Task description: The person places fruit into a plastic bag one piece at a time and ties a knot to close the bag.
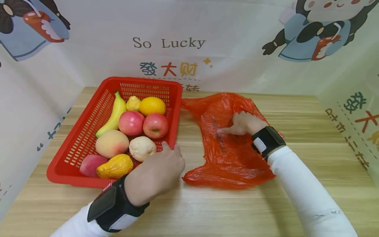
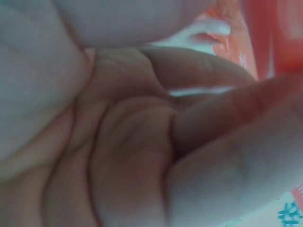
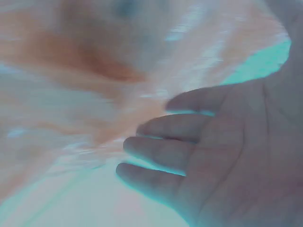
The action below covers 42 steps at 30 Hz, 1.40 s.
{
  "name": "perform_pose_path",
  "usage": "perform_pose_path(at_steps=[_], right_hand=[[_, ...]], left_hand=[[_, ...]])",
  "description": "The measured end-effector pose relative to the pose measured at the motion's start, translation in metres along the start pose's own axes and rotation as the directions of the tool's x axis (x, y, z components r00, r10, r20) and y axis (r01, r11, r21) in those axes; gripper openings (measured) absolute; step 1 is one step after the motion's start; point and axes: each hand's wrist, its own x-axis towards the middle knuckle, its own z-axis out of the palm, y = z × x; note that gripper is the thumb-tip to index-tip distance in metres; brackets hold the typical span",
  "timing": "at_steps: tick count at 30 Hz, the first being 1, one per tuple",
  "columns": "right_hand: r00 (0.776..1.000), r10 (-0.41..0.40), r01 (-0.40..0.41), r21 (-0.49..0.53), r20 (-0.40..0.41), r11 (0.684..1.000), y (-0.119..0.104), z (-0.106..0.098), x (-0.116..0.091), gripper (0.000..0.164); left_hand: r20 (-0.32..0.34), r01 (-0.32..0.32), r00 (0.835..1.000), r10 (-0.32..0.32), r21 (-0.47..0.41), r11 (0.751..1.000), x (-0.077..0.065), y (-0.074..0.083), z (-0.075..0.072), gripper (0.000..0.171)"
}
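Observation:
A red plastic basket point(image 1: 177, 115) full of fruit stands on the left of the table. At its near right corner my left hand point(image 1: 157, 174) grips the rim, its fingers on either side of the edge. In the left wrist view the basket's red wall point(image 2: 286, 33) shows between thumb and fingers point(image 2: 227, 113). A crumpled red plastic bag point(image 1: 225, 154) lies flat to the right of the basket. Over it my right hand point(image 1: 242, 123) is spread with the thumb held out. In the right wrist view its straight fingers point(image 3: 161, 151) hold nothing against the bag point(image 3: 94, 94).
The basket holds a banana point(image 1: 113, 113), two apples point(image 1: 155, 125), a peach point(image 1: 112, 143), a pale lumpy fruit point(image 1: 142, 148), a wrinkled yellow fruit point(image 1: 115, 166) and several others. A printed white sheet point(image 1: 231, 72) encloses the wooden table point(image 1: 207, 214) at the back and sides.

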Motion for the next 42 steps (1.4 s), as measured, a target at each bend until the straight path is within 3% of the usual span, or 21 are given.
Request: perform_pose_path(at_steps=[3,6,8,12,17,21,23,27,29,32,36,38,39,40,42], right_hand=[[0.998,-0.065,0.065,-0.004,-0.017,0.998,-0.015,-0.005,0.004,0.051],[0.995,-0.096,0.096,0.004,0.005,0.995,-0.028,0.0,0.01,0.048],[0.994,-0.106,0.106,-0.012,0.013,0.994,-0.035,0.007,0.015,0.055],[0.993,-0.106,0.107,-0.015,0.045,0.994,-0.044,0.02,0.025,0.067],[0.978,-0.19,0.182,0.098,0.082,0.978,-0.04,0.029,0.032,0.039],[0.942,-0.331,0.291,0.339,0.065,0.895,-0.027,0.029,0.036,0.019],[0.922,-0.383,0.326,0.429,0.05,0.842,-0.018,0.028,0.037,0.023],[0.892,-0.451,0.402,0.482,-0.014,0.779,-0.002,0.028,0.04,0.027],[0.889,-0.458,0.408,0.514,-0.033,0.755,0.005,0.028,0.04,0.03],[0.904,-0.425,0.367,0.58,-0.039,0.727,0.015,0.028,0.037,0.04],[0.93,-0.366,0.289,0.671,-0.027,0.683,0.026,0.025,0.029,0.053],[0.937,-0.347,0.268,0.713,-0.037,0.648,0.03,0.023,0.026,0.051],[0.939,-0.34,0.264,0.73,-0.046,0.63,0.032,0.022,0.025,0.047],[0.941,-0.333,0.26,0.745,-0.055,0.614,0.034,0.021,0.024,0.042],[0.938,-0.339,0.273,0.769,-0.078,0.578,0.037,0.021,0.024,0.031]], left_hand=[[0.065,-0.021,0.998,0.019,0.035,0.999,0.01,0.002,-0.013,0.018],[0.169,-0.042,0.985,0.035,0.042,0.998,0.025,0.004,-0.029,0.009],[0.215,-0.03,0.976,0.022,0.033,0.999,0.037,0.003,-0.038,0.004],[0.227,-0.031,0.974,0.005,0.108,0.994,0.062,-0.002,-0.053,0.017],[0.237,-0.11,0.969,0.072,0.155,0.982,0.094,0.002,-0.057,0.02],[0.275,-0.143,0.956,0.102,0.131,0.981,0.114,0.006,-0.053,0.022],[0.285,-0.132,0.954,0.092,0.125,0.983,0.123,0.007,-0.05,0.024],[0.315,-0.152,0.943,0.105,0.127,0.98,0.138,0.009,-0.04,0.024],[0.339,-0.174,0.933,0.122,0.127,0.977,0.143,0.011,-0.037,0.023],[0.344,-0.193,0.929,0.139,0.129,0.973,0.148,0.017,-0.035,0.025],[0.261,-0.166,0.957,0.128,0.127,0.978,0.147,0.028,-0.033,0.026],[0.218,-0.15,0.969,0.118,0.136,0.979,0.152,0.032,-0.027,0.028],[0.193,-0.14,0.975,0.113,0.137,0.981,0.157,0.033,-0.021,0.028],[0.133,-0.139,0.984,0.12,0.141,0.98,0.167,0.032,-0.007,0.028],[0.097,-0.115,0.99,0.1,0.158,0.981,0.192,0.029,0.02,0.031]])
